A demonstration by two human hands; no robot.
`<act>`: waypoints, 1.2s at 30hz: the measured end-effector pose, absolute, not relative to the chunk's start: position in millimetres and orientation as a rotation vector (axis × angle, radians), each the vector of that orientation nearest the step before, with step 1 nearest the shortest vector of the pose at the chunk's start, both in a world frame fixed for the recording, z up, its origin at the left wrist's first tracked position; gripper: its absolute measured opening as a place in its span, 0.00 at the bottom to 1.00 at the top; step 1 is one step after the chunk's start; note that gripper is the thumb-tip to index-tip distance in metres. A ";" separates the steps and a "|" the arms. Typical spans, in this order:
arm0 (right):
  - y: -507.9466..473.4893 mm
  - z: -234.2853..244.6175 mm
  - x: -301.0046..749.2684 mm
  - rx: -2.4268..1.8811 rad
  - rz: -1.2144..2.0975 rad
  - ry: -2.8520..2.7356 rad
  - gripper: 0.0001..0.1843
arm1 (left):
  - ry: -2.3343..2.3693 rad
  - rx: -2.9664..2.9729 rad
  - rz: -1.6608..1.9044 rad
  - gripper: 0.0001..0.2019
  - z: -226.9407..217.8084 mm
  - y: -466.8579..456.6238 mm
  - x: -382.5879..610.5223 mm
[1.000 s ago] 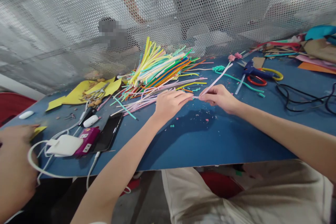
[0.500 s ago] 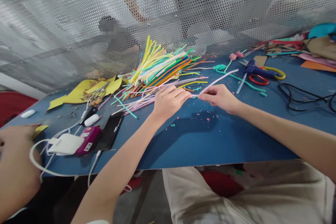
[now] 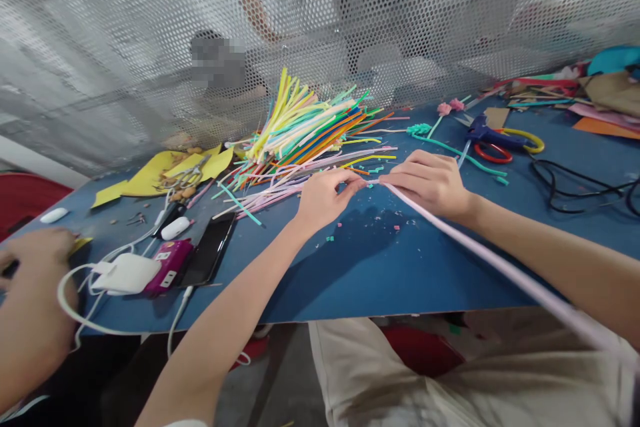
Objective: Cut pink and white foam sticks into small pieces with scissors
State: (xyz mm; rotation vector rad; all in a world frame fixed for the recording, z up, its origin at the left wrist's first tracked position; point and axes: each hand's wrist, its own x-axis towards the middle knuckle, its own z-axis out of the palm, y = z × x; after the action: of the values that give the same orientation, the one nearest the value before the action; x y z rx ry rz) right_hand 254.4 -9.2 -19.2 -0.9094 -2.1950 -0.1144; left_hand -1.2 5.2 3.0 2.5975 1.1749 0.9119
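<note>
The left hand (image 3: pixel 326 197) pinches a lilac pipe cleaner (image 3: pixel 467 242) between thumb and fingertips, and the right hand (image 3: pixel 425 181) grips it just beside, its fingers laid over the strand. Only a short stretch shows between them, above the middle of the table (image 3: pixel 370 287), nearer the far edge than the lap.

What has changed is the long free end: half a second ago it pointed up and away, toward the table's far right corner. Now it slants down past the right wrist and over the near edge, blurred at its tip, and the right hand has rolled over so that its back faces up. The left hand has kept its place. This suggests that the strand is being turned or wound at the pinch, with the left hand as anchor.

Beyond the left hand, a bundle of pipe cleaners (image 3: pixel 305 130) lies toward the far edge. Toward the far right corner are a blue glue gun (image 3: pixel 484 131) and scissors (image 3: pixel 536 140). At the left edge is another person's hand (image 3: pixel 43 267); I cannot tell what it holds.
</note>
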 end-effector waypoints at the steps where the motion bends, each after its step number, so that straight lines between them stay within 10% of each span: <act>1: -9.2 -18.4 256.2 -0.913 -0.175 -2.225 0.13 | 1.154 2.560 0.882 0.17 4.7 5.2 -1.7; 18: -9.3 -18.2 251.8 -0.810 -0.477 -2.125 0.09 | 1.037 2.163 0.745 0.21 6.7 3.8 -0.6; 36: -5.1 -22.9 231.2 -1.055 1.279 -1.419 0.13 | 0.979 3.486 1.082 0.07 1.5 6.9 -9.1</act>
State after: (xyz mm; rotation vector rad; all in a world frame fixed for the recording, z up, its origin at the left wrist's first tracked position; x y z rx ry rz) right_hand 231.2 -5.1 -22.9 -1.0546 -1.4192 1.2794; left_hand -9.1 6.9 1.5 3.4865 0.9785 1.0821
